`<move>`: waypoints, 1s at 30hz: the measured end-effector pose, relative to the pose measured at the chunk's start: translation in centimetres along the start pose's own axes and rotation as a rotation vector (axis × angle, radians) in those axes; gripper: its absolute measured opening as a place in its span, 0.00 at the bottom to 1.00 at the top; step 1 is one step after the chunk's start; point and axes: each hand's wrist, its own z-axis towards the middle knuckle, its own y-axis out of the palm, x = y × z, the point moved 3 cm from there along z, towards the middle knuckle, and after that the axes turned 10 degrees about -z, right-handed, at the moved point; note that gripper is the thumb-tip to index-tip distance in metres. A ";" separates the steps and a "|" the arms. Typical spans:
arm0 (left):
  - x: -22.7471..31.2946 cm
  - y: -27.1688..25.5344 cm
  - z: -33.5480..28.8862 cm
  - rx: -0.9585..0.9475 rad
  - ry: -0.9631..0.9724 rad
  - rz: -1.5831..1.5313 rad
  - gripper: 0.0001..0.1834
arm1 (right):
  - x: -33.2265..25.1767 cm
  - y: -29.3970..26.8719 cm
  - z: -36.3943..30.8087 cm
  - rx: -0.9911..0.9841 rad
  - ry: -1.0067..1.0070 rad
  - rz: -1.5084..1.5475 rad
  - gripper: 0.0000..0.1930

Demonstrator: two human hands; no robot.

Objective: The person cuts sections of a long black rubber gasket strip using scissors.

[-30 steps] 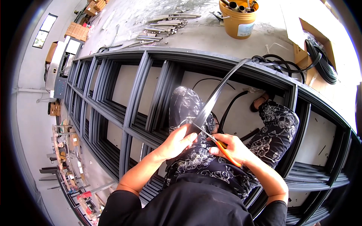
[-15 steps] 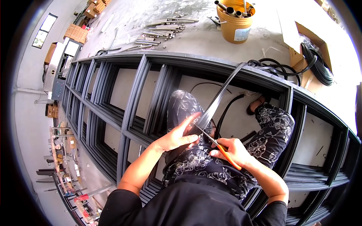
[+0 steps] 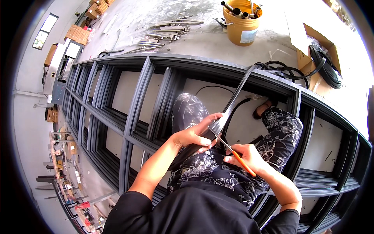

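A long black flexible strip (image 3: 235, 95), probably rubber, runs from the top rail of the dark metal frame down to my lap. My left hand (image 3: 196, 136) is closed round it, with the index finger stretched along its side. In my right hand (image 3: 246, 155) are orange-handled scissors (image 3: 242, 163). Their thin metal blades point up and left and meet the strip beside my left fingers. Whether the blades have cut into it I cannot tell.
Stacked dark grey metal frames (image 3: 134, 97) surround my legs. Beyond them stand a yellow bucket (image 3: 239, 34) of metal tubes and a cardboard box (image 3: 323, 35) with a black coil (image 3: 329, 74). Loose metal pieces (image 3: 171, 29) lie on the floor.
Both hands have shifted slightly right with the strip and scissors. My left index finger now lies closer against the strip.
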 end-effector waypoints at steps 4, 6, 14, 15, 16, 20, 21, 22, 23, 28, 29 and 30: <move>0.6 -0.1 0.1 -0.039 -0.042 0.095 0.44 | 0.3 0.2 -0.2 -0.012 0.015 0.008 0.26; 0.3 -1.1 0.1 0.004 -0.032 0.173 0.34 | 0.9 0.7 -0.3 0.018 0.032 0.029 0.25; 1.2 -1.2 -2.4 0.171 0.099 0.214 0.17 | 2.1 -1.5 -1.7 0.336 -0.064 0.143 0.13; 1.5 -1.2 -3.1 0.221 0.109 0.250 0.16 | 2.6 -2.1 -1.6 0.427 -0.068 0.124 0.08; 1.9 -0.9 -3.6 0.219 0.161 0.265 0.13 | 3.1 -2.5 -1.5 0.453 -0.027 0.217 0.08; 6.5 -0.9 -8.2 0.488 0.408 0.374 0.11 | 3.5 -2.3 -0.8 0.510 0.059 0.418 0.11; 8.3 -1.3 -10.3 0.589 0.538 0.434 0.10 | 3.2 -2.1 -0.5 0.504 0.097 0.481 0.12; 10.5 -1.0 -12.0 0.687 0.647 0.497 0.10 | 3.3 -1.8 -0.2 0.499 0.133 0.484 0.13; 12.9 -0.4 -14.4 0.754 0.748 0.593 0.10 | 3.6 -1.3 0.1 0.470 0.144 0.514 0.13; 23.6 10.1 -20.9 0.868 1.400 1.080 0.11 | 3.4 -1.1 1.3 0.512 0.163 0.563 0.14; 25.3 13.9 -22.9 0.832 1.492 1.177 0.11 | 3.0 -1.0 1.7 0.521 0.122 0.579 0.15; 26.6 16.9 -23.2 0.908 1.605 1.255 0.12 | 3.0 -1.0 2.0 0.558 0.097 0.601 0.15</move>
